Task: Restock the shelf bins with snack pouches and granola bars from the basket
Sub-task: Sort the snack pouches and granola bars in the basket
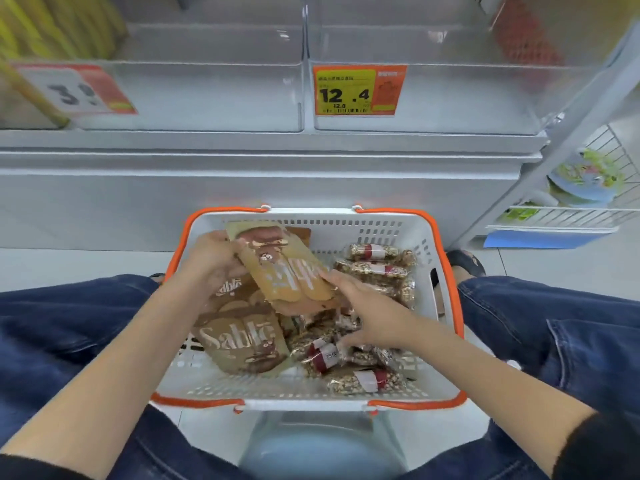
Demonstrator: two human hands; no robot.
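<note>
A white basket [346, 225] with orange handles sits on the floor between my knees. Brown Sablé snack pouches [242, 341] lie in its left half, clear-wrapped granola bars [374, 270] in its right half. My left hand [211, 261] grips the top edge of a tan pouch [287, 271] lifted above the pile. My right hand [367, 313] holds the same pouch at its lower right edge, fingers underneath and thumb on top. Two clear shelf bins [207, 98] [450, 98] stand side by side above the basket and look empty.
A yellow price tag reading 12.4 [358, 90] hangs on the right bin, a blurred tag [76, 90] on the left one. Yellow packs [52, 26] fill the far left shelf. A wire rack [581, 188] with colourful goods stands at right.
</note>
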